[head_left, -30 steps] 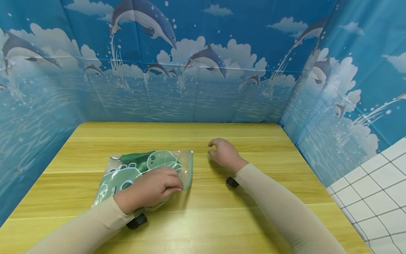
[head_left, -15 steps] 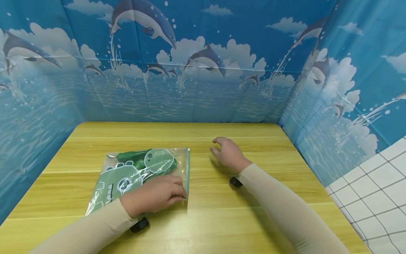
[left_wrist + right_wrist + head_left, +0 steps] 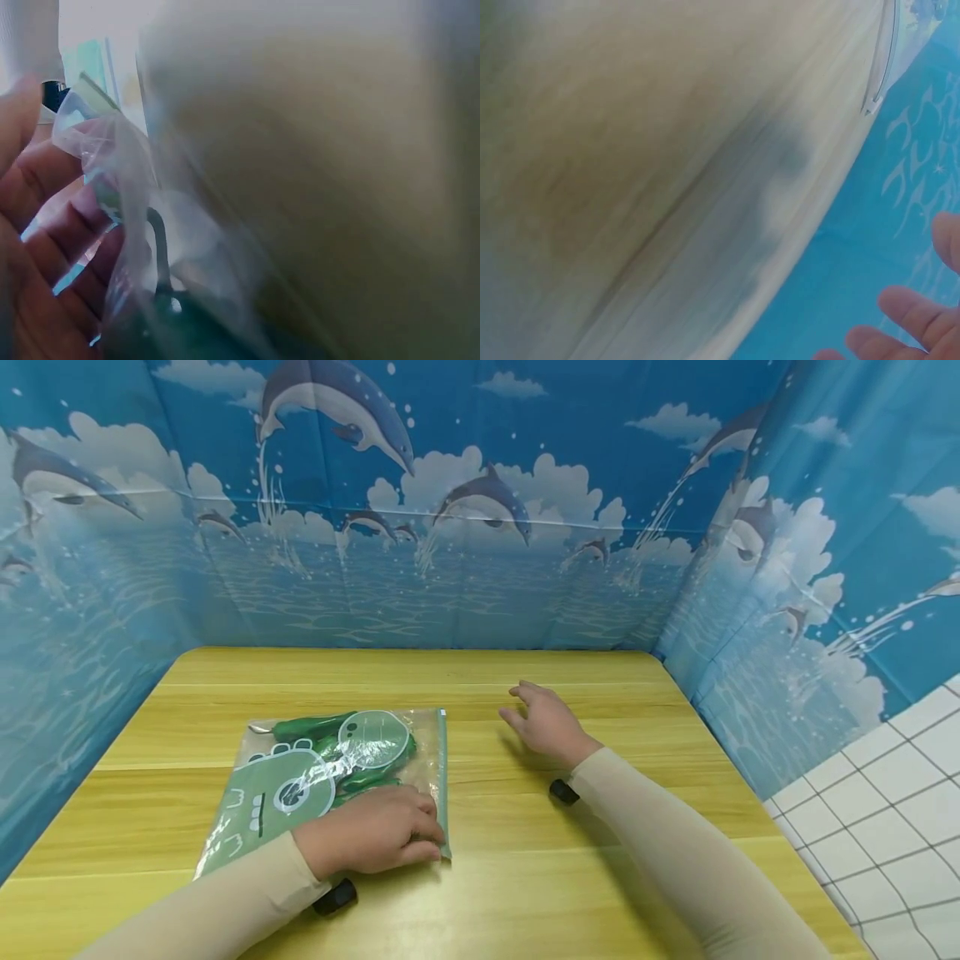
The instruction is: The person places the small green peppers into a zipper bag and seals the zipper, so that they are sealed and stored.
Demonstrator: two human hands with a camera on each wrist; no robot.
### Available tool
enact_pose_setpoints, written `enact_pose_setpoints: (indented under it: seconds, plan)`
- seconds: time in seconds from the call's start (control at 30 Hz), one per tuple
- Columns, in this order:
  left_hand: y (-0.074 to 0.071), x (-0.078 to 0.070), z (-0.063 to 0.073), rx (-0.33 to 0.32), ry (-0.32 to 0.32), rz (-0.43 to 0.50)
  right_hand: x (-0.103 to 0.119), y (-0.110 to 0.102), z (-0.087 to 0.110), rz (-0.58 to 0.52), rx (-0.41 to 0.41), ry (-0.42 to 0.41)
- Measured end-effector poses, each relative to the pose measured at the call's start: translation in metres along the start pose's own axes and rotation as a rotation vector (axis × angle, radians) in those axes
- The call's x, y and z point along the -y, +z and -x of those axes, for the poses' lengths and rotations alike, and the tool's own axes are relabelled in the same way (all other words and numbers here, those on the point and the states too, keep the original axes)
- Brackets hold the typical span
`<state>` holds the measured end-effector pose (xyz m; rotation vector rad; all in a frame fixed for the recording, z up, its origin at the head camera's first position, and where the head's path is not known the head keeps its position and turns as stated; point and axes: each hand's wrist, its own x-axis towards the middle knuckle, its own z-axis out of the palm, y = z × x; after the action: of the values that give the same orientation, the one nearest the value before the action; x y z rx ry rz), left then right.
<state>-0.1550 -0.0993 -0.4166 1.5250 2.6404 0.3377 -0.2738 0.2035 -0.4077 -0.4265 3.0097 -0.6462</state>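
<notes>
A clear zip bag [image 3: 429,760] printed with green cartoon dinosaurs lies flat on the left part of the wooden table. Inside it are several long green peppers [image 3: 307,727], one with a pale curved stem toward the far left. My left hand [image 3: 378,831] rests over the near right corner of the bag, fingers loosely bent. In the left wrist view, thumb and fingers stand apart beside the bag's plastic film, and a pepper stem [image 3: 160,251] shows through it. My right hand [image 3: 550,723] hovers over the table right of the bag, fingers spread, holding nothing.
The yellow wood-grain table [image 3: 480,893] ends at a blue dolphin-print curtain [image 3: 450,577] behind and at the sides. White tiles [image 3: 900,810] show past the right edge. A black wrist-camera piece [image 3: 335,896] sits under the left sleeve, another [image 3: 564,791] under the right.
The bag's right edge has lowered and straightened, and the bag has shifted slightly left and nearer. My left hand moved nearer along that edge, its fingers loosening. My right hand drifted slightly right.
</notes>
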Motion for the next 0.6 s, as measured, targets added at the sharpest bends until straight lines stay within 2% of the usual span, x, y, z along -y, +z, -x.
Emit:
enact_pose_setpoints:
  seconds: [0.23,0.47,0.6]
  plan:
    - [0.003,0.002,-0.002,-0.007,0.038,-0.036,-0.004,-0.003,0.002,0.014,0.026,0.008]
    - [0.002,0.013,-0.006,0.017,0.042,0.077,-0.006,-0.005,0.004,0.028,0.039,0.015]
    - [0.003,0.021,-0.007,0.026,0.042,0.09,-0.006,-0.005,0.004,0.028,0.04,0.012]
